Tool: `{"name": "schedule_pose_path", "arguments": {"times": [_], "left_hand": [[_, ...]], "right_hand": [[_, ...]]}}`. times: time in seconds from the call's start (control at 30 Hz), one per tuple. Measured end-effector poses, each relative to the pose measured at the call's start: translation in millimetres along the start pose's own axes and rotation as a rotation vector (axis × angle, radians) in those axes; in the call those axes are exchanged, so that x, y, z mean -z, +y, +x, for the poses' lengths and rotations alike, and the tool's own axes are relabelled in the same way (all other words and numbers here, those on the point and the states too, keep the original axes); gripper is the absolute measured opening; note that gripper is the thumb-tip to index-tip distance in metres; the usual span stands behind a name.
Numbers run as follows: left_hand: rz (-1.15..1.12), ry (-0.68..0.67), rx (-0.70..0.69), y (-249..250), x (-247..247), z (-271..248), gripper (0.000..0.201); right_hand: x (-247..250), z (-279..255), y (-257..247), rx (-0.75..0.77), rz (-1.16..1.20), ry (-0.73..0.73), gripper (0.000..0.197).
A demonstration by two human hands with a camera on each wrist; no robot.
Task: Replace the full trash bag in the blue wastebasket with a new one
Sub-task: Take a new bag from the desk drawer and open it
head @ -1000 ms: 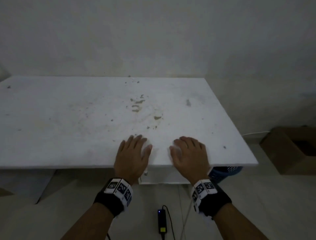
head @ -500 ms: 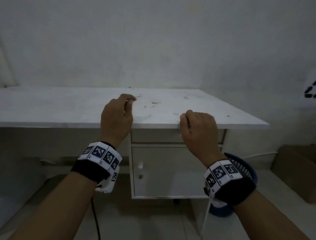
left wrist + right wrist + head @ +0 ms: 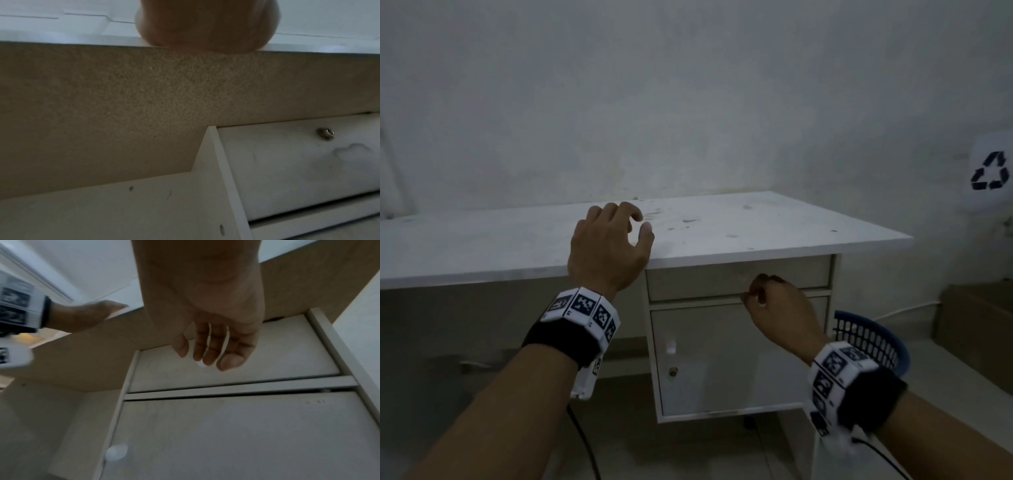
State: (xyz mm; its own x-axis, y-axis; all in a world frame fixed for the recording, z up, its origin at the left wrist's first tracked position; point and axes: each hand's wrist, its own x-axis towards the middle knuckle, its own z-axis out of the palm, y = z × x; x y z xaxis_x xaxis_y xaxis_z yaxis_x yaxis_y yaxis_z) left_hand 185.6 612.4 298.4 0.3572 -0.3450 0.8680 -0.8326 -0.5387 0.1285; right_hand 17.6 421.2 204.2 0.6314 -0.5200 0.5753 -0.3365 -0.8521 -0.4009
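Observation:
The blue slatted wastebasket point(image 3: 873, 339) stands on the floor to the right of the desk cabinet, partly hidden behind my right wrist; no bag shows in it. My right hand point(image 3: 756, 294) is at the top drawer point(image 3: 798, 274), its fingers curled round the small white drawer knob. In the right wrist view the knob point(image 3: 200, 365) peeks out between the fingers of that hand point(image 3: 209, 360). My left hand point(image 3: 635, 222) rests on the front edge of the white desk top point(image 3: 774, 226), fingers loosely curled and holding nothing. The left wrist view shows only its palm point(image 3: 205, 24) on that edge.
Below the drawer is a cabinet door point(image 3: 722, 359) with a white knob point(image 3: 671, 346) and a lock point(image 3: 673, 371). A cardboard box point(image 3: 979, 329) sits on the floor at far right. A recycling sign point(image 3: 991, 171) hangs on the wall. Cables trail across the floor.
My view has dropped from above the desk to level with its front. The right hand left the desk edge and went down to the drawer knob. The left hand stays at the desk edge.

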Motion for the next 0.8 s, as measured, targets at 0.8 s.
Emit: {"name": "schedule_pose_path", "arguments": {"times": [0.8], "left_hand": [[0.021, -0.264, -0.068, -5.0, 1.4, 2.0, 0.049]], "right_hand": [[32.0, -43.0, -24.4, 0.163, -0.383, 0.17, 0.057]]}}
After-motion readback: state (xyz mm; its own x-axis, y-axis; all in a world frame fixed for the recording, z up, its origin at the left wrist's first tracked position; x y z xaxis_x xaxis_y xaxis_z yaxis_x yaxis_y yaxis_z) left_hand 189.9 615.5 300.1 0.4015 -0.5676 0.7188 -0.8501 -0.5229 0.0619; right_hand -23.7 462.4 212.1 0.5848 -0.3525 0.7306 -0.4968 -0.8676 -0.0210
